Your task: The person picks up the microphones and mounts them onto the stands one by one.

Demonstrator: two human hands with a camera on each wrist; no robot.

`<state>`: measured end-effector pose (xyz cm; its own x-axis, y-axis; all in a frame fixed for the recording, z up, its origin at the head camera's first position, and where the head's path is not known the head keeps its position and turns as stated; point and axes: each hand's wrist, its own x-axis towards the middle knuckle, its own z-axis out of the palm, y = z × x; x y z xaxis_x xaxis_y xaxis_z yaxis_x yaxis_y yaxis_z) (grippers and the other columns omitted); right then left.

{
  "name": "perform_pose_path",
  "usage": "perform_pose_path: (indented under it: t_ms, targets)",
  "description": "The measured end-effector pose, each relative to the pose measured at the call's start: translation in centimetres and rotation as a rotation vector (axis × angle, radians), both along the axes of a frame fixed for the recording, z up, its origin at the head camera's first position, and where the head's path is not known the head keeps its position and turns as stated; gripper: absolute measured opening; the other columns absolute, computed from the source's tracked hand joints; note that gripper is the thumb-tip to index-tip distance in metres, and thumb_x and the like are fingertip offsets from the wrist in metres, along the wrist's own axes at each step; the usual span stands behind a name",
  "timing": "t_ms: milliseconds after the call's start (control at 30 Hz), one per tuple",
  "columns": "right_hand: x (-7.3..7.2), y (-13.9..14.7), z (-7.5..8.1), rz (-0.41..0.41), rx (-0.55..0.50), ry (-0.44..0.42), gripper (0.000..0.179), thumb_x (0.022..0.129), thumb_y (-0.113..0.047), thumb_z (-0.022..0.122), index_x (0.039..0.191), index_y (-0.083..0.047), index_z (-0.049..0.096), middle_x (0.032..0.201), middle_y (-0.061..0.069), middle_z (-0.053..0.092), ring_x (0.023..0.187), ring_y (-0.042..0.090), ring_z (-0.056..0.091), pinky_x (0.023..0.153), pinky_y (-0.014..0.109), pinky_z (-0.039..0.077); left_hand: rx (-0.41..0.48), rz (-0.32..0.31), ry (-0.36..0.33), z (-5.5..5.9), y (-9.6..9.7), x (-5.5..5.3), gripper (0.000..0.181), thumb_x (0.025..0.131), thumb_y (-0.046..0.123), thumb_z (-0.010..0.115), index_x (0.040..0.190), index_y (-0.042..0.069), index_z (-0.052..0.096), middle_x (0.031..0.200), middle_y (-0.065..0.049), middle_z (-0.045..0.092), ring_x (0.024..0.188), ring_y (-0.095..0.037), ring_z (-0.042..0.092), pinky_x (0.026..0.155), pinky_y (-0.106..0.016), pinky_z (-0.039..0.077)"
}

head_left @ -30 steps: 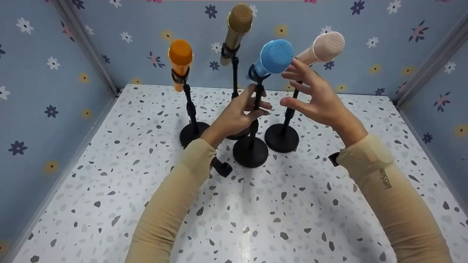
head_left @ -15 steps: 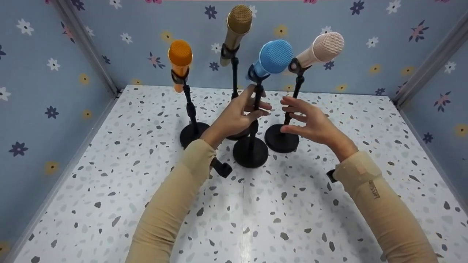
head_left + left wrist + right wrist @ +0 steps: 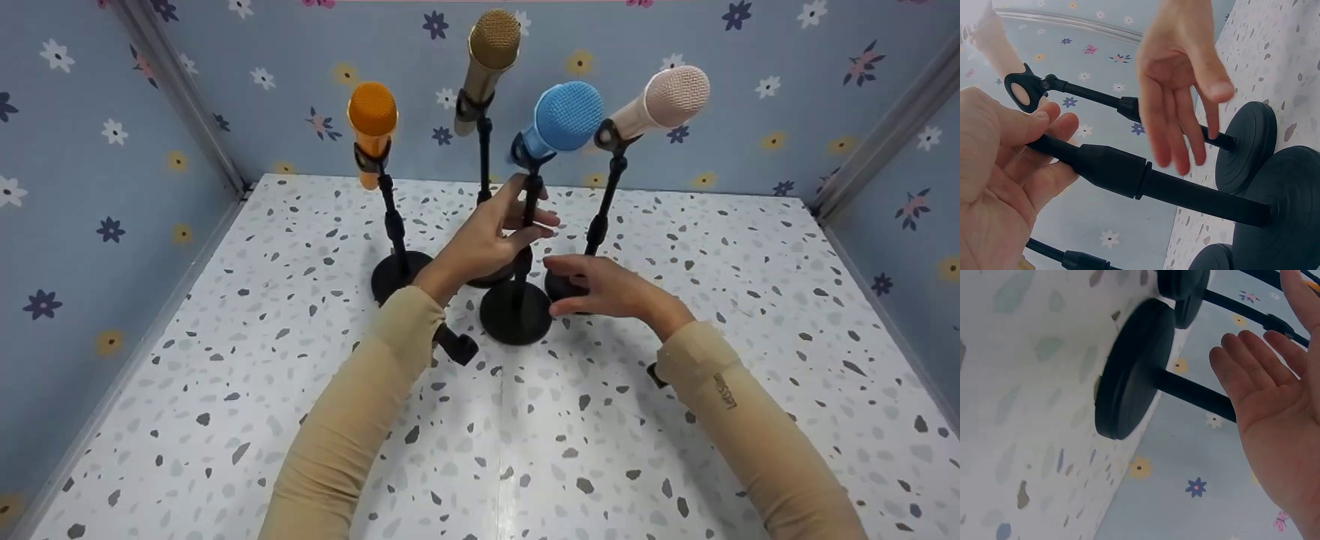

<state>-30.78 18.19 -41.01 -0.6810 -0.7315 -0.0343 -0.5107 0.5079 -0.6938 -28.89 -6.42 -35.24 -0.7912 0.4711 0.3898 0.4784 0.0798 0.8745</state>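
A blue microphone (image 3: 568, 116) sits in the clip of a black desktop stand (image 3: 515, 313). My left hand (image 3: 484, 236) holds that stand's pole below the clip, thumb and fingers around it, as the left wrist view shows above a thicker collar (image 3: 1112, 170). My right hand (image 3: 611, 287) is low, fingers extended, beside the blue microphone's stand and in front of the pale pink microphone's stand (image 3: 607, 202), partly covering its base. In the right wrist view the right palm (image 3: 1280, 405) faces the camera, holding nothing. The pale pink microphone (image 3: 671, 97) leans right in its clip.
An orange microphone (image 3: 372, 112) on a stand is at the left, and a gold microphone (image 3: 491, 45) stands at the back. Flower-patterned panels (image 3: 285, 67) enclose the speckled white tabletop (image 3: 337, 300) at the back and both sides.
My right hand has come down from beside the blue and pale pink microphones to the level of the stand bases, moving slightly left. The left hand stays on the pole.
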Motion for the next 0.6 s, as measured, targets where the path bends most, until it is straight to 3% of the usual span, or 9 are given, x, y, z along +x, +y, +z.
perform_pose_path:
  t_ms: [233, 333, 500, 600]
  targets:
    - [-0.2, -1.4, -1.5, 0.090, 0.114, 0.102, 0.084, 0.087, -0.038, 0.081, 0.151, 0.002, 0.044, 0.145, 0.018, 0.053, 0.133, 0.030, 0.052, 0.111, 0.045, 0.040, 0.018, -0.011, 0.014, -0.1, 0.0, -0.1, 0.036, 0.098, -0.007, 0.058, 0.129, 0.006, 0.047, 0.111, -0.007, 0.074, 0.104, -0.026, 0.071, 0.096, -0.034, 0.053]
    - [-0.2, -1.9, -1.8, 0.097, 0.171, 0.117, 0.085, 0.087, -0.038, 0.082, 0.151, 0.002, 0.043, 0.145, 0.018, 0.054, 0.132, 0.030, 0.052, 0.111, 0.044, 0.040, 0.015, -0.007, 0.010, -0.1, 0.0, -0.1, 0.036, 0.098, -0.007, 0.058, 0.129, 0.007, 0.047, 0.111, -0.007, 0.074, 0.105, -0.028, 0.071, 0.096, -0.034, 0.053]
    - [-0.1, -2.7, -2.3, 0.140, 0.291, 0.216, 0.083, 0.086, -0.039, 0.082, 0.148, 0.003, 0.046, 0.148, 0.019, 0.051, 0.133, 0.034, 0.051, 0.113, 0.045, 0.038, 0.010, -0.003, -0.015, 0.0, 0.1, -0.1, 0.036, 0.098, -0.007, 0.059, 0.129, 0.006, 0.047, 0.113, -0.012, 0.073, 0.106, -0.031, 0.070, 0.097, -0.033, 0.052]
    - [-0.1, -3.1, -2.3, 0.143, 0.325, 0.253, 0.080, 0.085, -0.039, 0.083, 0.145, 0.002, 0.051, 0.144, 0.019, 0.055, 0.127, 0.034, 0.056, 0.109, 0.045, 0.043, 0.007, -0.001, -0.019, 0.0, 0.1, -0.1, 0.036, 0.098, -0.006, 0.059, 0.129, 0.006, 0.047, 0.114, -0.013, 0.073, 0.105, -0.028, 0.071, 0.098, -0.033, 0.052]
